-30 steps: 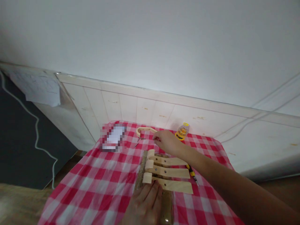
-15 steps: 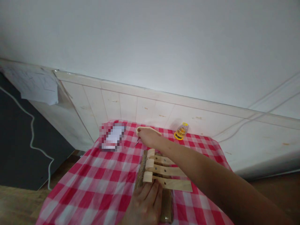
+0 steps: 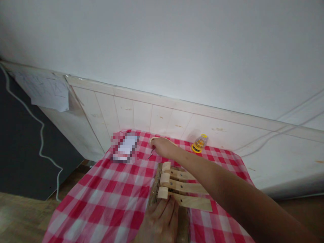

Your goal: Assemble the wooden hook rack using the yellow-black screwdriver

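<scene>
My left hand [image 3: 159,221] is at the near end of a row of pale wooden pieces. Its bent fingers press against the nearest wooden strip [image 3: 194,203] and a small wooden block [image 3: 162,193]. Beneath lies a brown, tape-covered base [image 3: 183,226]. Two more strips, with screws in them, lie farther back, partly behind my right forearm. My right hand [image 3: 163,147] reaches over a shallow pale wooden dish [image 3: 152,139] near the wall, fingers closed. A thin dark pointed tool [image 3: 151,154] sticks out below them; the hand hides the rest of it.
A red-and-white checked cloth [image 3: 101,192] covers the table. Back left lies a blurred-out phone-like object [image 3: 127,146]. A clear container with yellow ends [image 3: 199,143] stands by the wall [image 3: 162,116]. A white cable [image 3: 42,135] hangs at the left.
The view has shifted slightly, so everything sits a little farther right. My right hand stays at the dish, its fingers and the thin tool slightly turned. My left hand keeps its place on the wood.
</scene>
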